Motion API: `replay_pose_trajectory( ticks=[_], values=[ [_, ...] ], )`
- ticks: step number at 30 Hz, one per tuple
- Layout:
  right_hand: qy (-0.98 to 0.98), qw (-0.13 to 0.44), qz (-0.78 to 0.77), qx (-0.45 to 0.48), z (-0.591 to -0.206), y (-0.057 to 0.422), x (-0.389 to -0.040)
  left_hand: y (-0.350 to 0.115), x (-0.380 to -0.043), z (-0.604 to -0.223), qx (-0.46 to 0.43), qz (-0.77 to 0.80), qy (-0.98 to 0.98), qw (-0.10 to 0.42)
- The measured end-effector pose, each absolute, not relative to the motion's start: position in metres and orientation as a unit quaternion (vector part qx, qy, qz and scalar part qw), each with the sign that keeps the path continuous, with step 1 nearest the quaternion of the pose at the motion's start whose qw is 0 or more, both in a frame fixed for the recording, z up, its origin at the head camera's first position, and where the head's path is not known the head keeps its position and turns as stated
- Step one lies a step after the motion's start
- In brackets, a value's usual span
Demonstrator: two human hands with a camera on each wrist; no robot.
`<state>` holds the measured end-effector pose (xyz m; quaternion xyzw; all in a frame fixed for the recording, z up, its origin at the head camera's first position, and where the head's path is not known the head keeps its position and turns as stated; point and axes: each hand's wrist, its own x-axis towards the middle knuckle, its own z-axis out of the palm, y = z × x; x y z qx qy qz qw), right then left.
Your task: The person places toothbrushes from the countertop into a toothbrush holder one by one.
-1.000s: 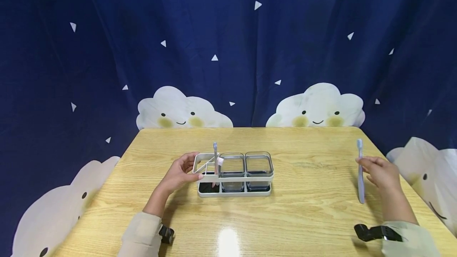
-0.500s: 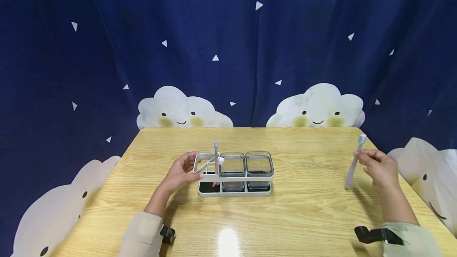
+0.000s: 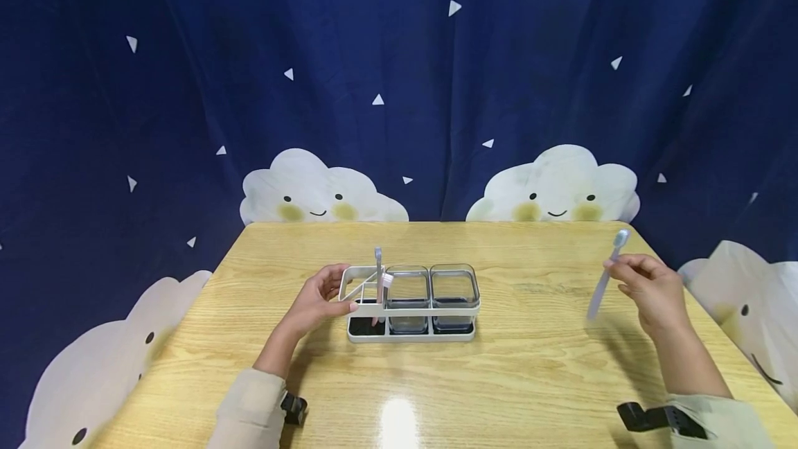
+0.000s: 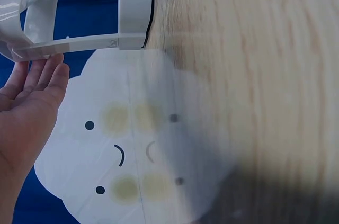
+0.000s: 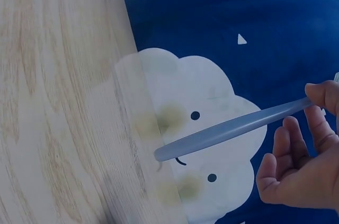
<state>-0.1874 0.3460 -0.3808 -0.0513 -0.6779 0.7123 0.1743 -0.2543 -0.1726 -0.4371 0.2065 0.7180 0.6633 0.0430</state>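
Observation:
A white toothbrush holder (image 3: pixel 414 312) with a dark base stands on the table. My left hand (image 3: pixel 321 300) grips its left end, thumb at the front and fingers behind; the left wrist view shows the fingertips (image 4: pixel 53 68) against its frame (image 4: pixel 90 43). Two toothbrushes (image 3: pixel 378 276) stand in the divided left compartment, and two clear cups (image 3: pixel 455 286) fill the others. Over the table's right side, my right hand (image 3: pixel 651 293) pinches a pale blue-grey toothbrush (image 3: pixel 600 293) between thumb and finger. Its head points up and away; its handle (image 5: pixel 222 130) slants down to the left.
The wooden table (image 3: pixel 499 380) runs back to a dark blue curtain (image 3: pixel 349 40) with white triangles. Cloud-shaped cutouts (image 3: pixel 324 186) line the table's back and sides. Both wrists carry black cameras (image 3: pixel 661 419).
My right hand has lifted the toothbrush and carried it left and back, tilting the handle's lower end leftward. My left hand stays on the holder.

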Motion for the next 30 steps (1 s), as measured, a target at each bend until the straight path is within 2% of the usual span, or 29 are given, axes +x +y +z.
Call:
replay_pose_trajectory(
  ticks=[5,13,24,30],
  values=[
    [-0.672,0.194,0.713,-0.045,-0.386,0.341,-0.190,-0.173,-0.253,-0.437,0.206,0.666,0.716,0.048],
    [-0.670,0.219,0.710,-0.002,-0.436,0.373,-0.230,-0.172,-0.254,-0.438,0.202,0.673,0.711,0.042],
    [-0.653,0.208,0.728,0.023,-0.380,0.306,-0.199,-0.170,-0.253,-0.436,0.204,0.689,0.693,0.049],
    [-0.651,0.198,0.732,0.035,-0.366,0.287,-0.194,-0.171,-0.254,-0.436,0.198,0.680,0.704,0.050]
  ],
)
